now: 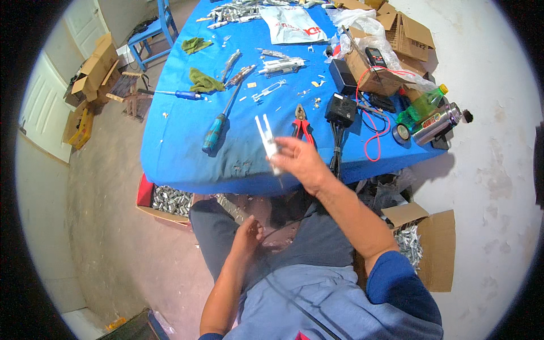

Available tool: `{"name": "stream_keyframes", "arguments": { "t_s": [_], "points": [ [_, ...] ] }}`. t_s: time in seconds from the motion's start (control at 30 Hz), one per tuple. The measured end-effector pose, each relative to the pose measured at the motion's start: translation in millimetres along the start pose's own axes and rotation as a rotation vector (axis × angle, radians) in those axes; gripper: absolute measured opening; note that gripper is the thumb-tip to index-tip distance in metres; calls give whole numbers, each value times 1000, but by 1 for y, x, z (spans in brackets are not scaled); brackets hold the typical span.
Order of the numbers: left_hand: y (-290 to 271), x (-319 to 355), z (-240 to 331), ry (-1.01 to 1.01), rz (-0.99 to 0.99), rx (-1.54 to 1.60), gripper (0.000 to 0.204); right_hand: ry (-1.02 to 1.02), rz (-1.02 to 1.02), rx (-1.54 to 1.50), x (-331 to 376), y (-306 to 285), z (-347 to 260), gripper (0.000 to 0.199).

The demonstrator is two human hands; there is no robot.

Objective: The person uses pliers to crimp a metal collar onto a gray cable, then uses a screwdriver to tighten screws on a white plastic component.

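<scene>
My right hand point(301, 163) is raised over the front edge of the blue-covered table point(175, 133), pinching a white two-pronged plastic piece point(267, 139) whose prongs point away from me. Below the table edge, above my lap, my left hand point(247, 235) is loosely closed; a pale grey strip point(230, 208) reaches up to its fingers, and whether they grip it is unclear. Just beyond my right hand lie red-handled pliers point(302, 124). To the left rests a screwdriver with a teal handle point(213, 135). Farther in lies a thin white-grey forked part point(270, 89).
A blue screwdriver point(187, 95), green cloths point(205, 81) and a cluster of grey-white parts point(283, 66) lie farther back. On the right are a black adapter point(341, 109), a red cable point(368, 148), a green bottle point(422, 106) and a steel flask point(436, 126). Below, boxes point(164, 214) hold metal pieces.
</scene>
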State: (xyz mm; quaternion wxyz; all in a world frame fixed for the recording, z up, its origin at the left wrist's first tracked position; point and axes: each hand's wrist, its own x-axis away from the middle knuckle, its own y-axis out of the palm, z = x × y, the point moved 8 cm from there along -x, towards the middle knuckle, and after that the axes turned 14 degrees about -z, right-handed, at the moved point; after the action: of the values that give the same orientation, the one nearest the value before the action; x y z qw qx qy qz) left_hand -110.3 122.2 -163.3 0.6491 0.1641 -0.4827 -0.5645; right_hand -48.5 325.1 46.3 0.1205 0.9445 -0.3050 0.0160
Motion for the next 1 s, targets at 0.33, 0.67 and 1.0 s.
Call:
{"name": "stream_keyframes", "arguments": {
  "t_s": [0.33, 0.67, 1.0],
  "points": [
    [121, 4, 60, 147, -285, -5, 47, 188, 125, 135, 53, 43, 40, 45],
    [140, 11, 71, 133, -342, -217, 46, 322, -298, 202, 38, 48, 12, 35],
    [118, 12, 87, 236, -230, -214, 48, -517, 502, 1467, -101, -33, -83, 33]
  ]
}}
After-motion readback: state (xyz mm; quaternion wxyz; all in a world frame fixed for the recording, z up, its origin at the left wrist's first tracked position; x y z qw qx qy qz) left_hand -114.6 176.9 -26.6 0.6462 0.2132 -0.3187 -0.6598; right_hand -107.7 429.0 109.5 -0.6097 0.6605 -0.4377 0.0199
